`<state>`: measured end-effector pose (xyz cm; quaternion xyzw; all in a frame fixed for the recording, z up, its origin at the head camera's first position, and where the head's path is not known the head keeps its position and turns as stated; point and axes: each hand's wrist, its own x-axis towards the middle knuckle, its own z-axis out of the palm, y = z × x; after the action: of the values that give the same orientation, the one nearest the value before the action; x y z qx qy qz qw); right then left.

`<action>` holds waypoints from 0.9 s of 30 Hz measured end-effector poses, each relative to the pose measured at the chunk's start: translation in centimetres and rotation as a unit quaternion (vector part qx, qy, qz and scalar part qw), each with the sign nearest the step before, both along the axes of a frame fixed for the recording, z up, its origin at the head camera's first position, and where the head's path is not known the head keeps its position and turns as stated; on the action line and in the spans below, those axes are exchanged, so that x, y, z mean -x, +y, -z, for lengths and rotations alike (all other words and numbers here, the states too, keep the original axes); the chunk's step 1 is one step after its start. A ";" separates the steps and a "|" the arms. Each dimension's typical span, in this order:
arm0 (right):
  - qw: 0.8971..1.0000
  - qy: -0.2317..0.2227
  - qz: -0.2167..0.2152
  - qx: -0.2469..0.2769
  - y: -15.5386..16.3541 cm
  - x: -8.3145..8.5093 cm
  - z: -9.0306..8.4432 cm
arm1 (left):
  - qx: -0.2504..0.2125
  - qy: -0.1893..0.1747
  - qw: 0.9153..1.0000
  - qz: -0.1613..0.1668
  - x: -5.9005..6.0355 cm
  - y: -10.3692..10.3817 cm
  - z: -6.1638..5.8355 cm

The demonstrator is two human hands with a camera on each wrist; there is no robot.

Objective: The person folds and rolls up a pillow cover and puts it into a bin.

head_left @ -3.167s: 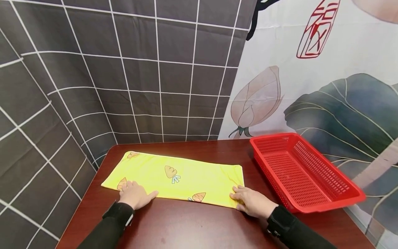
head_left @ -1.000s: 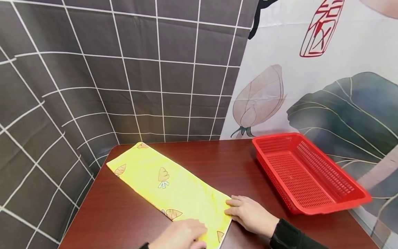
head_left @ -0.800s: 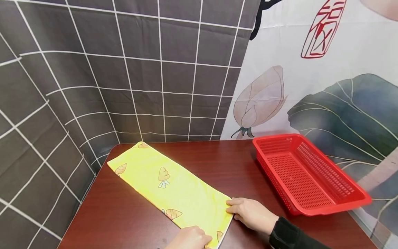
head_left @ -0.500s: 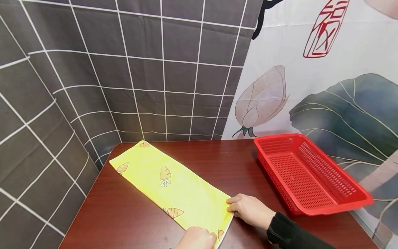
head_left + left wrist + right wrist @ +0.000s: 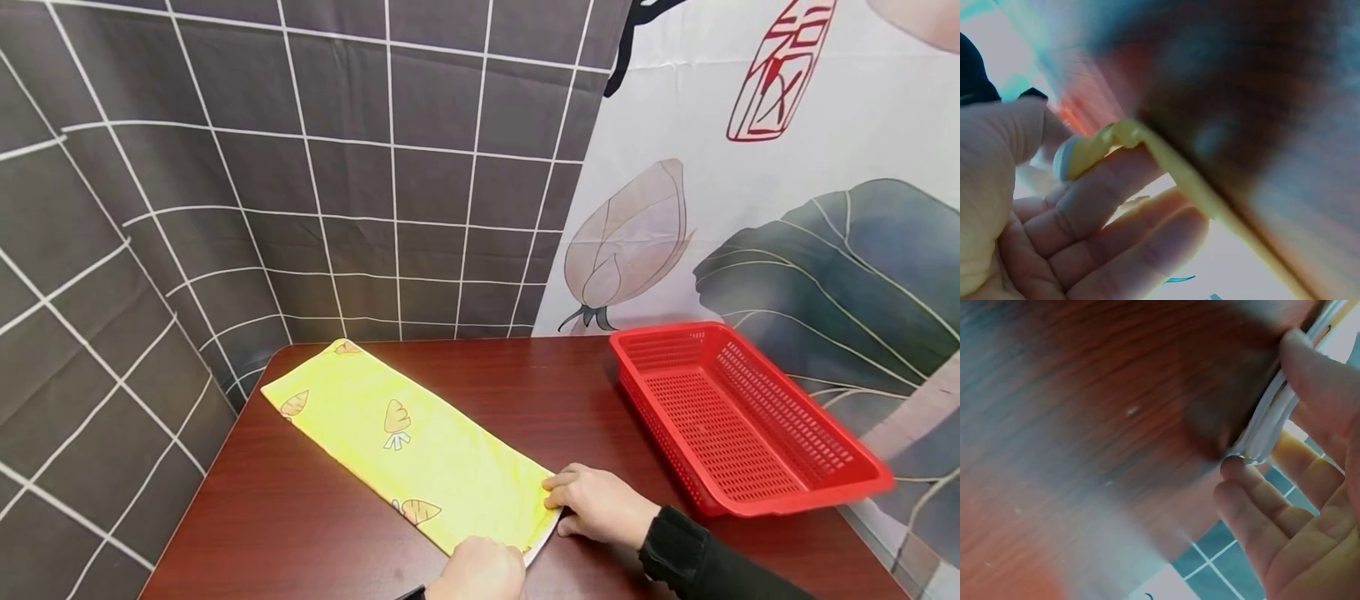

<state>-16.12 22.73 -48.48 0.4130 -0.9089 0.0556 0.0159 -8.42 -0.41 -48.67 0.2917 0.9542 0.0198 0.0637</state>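
Laid diagonally on the dark red, wood-grained surface (image 5: 315,508): cloth (image 5: 442,450), yellow, long and narrow, printed with carrot figures. Extended from the far left corner of the surface to a point near and right of center. White edging visible along the far long side and at the near right end.

Left hand (image 5: 482,570) at the near corner of that end, partly cut off by the lower border of the head view. Clamped on the cloth, with the edge bunched between thumb and fingers, as shown in the left wrist view.

Right hand (image 5: 596,504) at the right corner of the same end, likewise clamped on the cloth. Thumb and fingers on opposite sides of the layered white edge in the right wrist view. Short span of curved white edge exposed between both hands. Dark sleeve (image 5: 682,546) at the right wrist.

To the right, well apart from the cloth: basket (image 5: 720,433), red, with perforated walls and base, set on the surface with the right side projecting past the edge in the head view.

Behind, at left and center: gray sheet (image 5: 337,179) with white grid lines. Behind, at right: white sheet (image 5: 697,108) bearing a pink bud (image 5: 626,237), a large blue-green leaf (image 5: 847,275) and a red seal (image 5: 780,79).
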 end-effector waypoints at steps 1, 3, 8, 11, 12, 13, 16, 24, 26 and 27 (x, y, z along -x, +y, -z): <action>1.000 0.004 0.000 -0.004 -0.1 -0.1 -0.1 | -0.008 -0.006 1.000 -0.011 0.1 -0.1 0.0; 1.000 0.024 0.000 -0.018 -0.5 -0.3 -0.2 | -0.034 0.001 0.999 -0.017 0.3 -0.5 0.0; 0.991 0.122 -0.008 -0.054 -1.7 -0.8 0.4 | -0.096 0.063 0.993 -0.001 0.7 -1.9 0.2; 0.982 0.185 -0.017 -0.043 -2.2 -0.9 1.0 | -0.126 0.072 0.989 0.003 0.8 -2.5 0.3; 0.979 0.201 -0.019 -0.037 -2.3 -0.9 1.1 | -0.131 0.071 0.989 0.006 0.9 -2.6 0.4; 0.977 0.212 -0.020 -0.029 -2.4 -0.8 1.3 | -0.131 0.072 0.989 0.010 0.8 -2.6 0.4; 0.974 0.225 -0.019 -0.017 -2.6 -0.5 1.7 | -0.110 0.068 0.992 0.013 0.7 -2.5 0.4; 0.979 0.201 0.001 -0.028 -2.2 0.1 1.4 | -0.052 0.060 0.997 0.021 0.4 -1.7 0.3; 0.983 0.181 0.017 -0.022 -1.8 0.4 1.3 | -0.065 0.045 0.997 0.019 0.4 -1.7 0.3; 0.985 0.168 0.026 -0.017 -1.6 0.5 1.3 | -0.069 0.038 0.997 0.019 0.3 -1.8 0.2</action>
<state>-16.66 21.10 -49.81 0.3929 -0.9045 -0.0303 0.1633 -8.77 -2.18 -48.91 0.3139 0.9466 0.0733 0.0071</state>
